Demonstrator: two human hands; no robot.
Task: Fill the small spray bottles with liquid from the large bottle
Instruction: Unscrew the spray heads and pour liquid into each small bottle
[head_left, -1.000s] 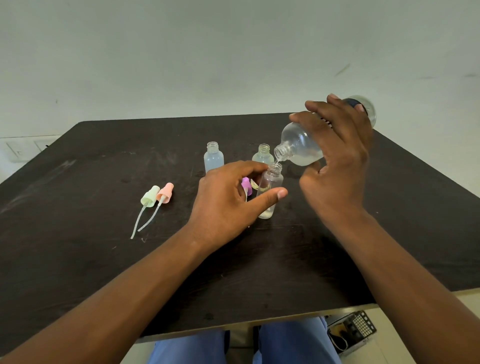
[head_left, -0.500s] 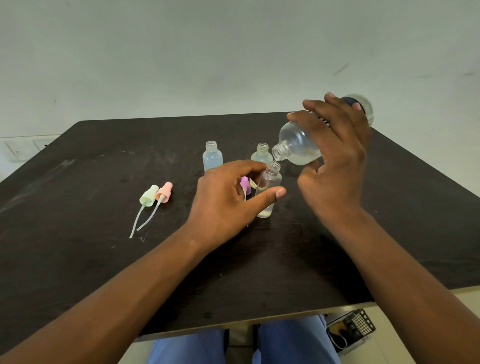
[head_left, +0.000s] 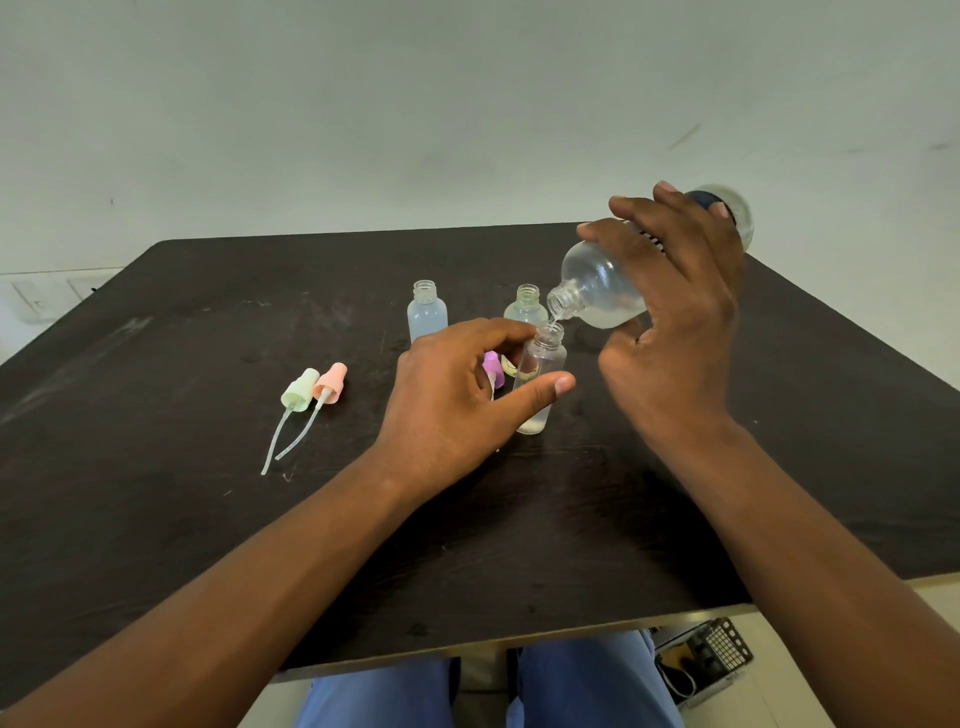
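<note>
Clear round-shouldered large bottle (head_left: 597, 286) over small bottle (head_left: 537, 379)

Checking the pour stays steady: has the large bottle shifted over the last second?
No. The large bottle keeps its mouth just above the small bottle, right of the yellowish bottle.

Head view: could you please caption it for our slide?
Right hand tips large bottle into small bottle steadied by left hand.

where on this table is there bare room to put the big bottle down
Bare dark table lies right of the small clear bottle held by the left hand, below the right hand tilting the large clear bottle. The near edge and far left corner are also bare. It is crowded mid-table: blue-tinted bottle, green-tinted bottle, green and pink spray caps.
</note>
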